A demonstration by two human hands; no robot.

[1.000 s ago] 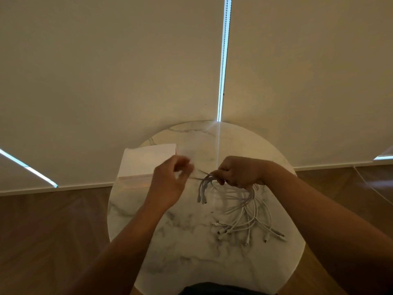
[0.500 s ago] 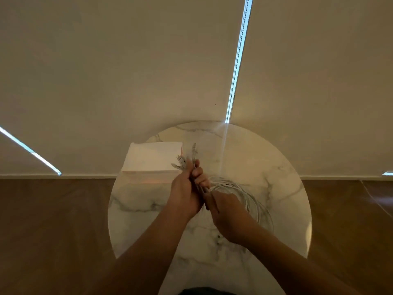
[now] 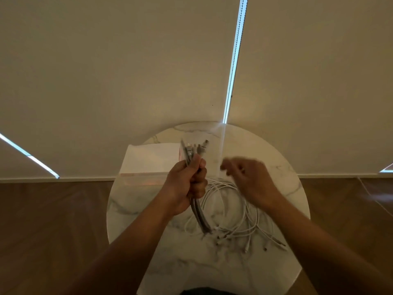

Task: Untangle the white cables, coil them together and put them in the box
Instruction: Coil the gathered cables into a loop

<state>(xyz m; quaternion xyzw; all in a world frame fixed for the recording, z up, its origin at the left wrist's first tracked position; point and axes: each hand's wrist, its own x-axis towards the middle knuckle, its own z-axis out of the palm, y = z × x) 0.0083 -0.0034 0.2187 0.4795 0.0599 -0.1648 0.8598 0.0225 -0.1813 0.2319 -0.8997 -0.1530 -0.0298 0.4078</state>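
Head view, looking down on a round marble-patterned table (image 3: 282, 184). The left hand (image 3: 186, 185) is clenching around a bundle of the white cables (image 3: 231, 211). Its fingers are wrapping the strands just below one set of connector ends (image 3: 194, 149), which are sticking up above the fist and fanning slightly. Below the fist the gathered strands are hanging down to the table top. There the rest of the cables are lying in loose overlapping loops between the two forearms. The other connector ends (image 3: 244, 241) are spreading out on the marble at the near side of the loops. The right hand (image 3: 252, 182) is hovering above the loops, just to the right of the left hand and apart from it. Its fingers are loosely bent and released, grasping nothing, and its outline is showing motion blur. The box (image 3: 148, 159), pale and rectangular, is standing on the far left part of the table, just behind the left hand. Behind the table pale blinds (image 3: 127, 71) are hanging, with a bright slit (image 3: 234, 60) between them, and a brown wooden floor (image 3: 53, 209) is showing on both sides
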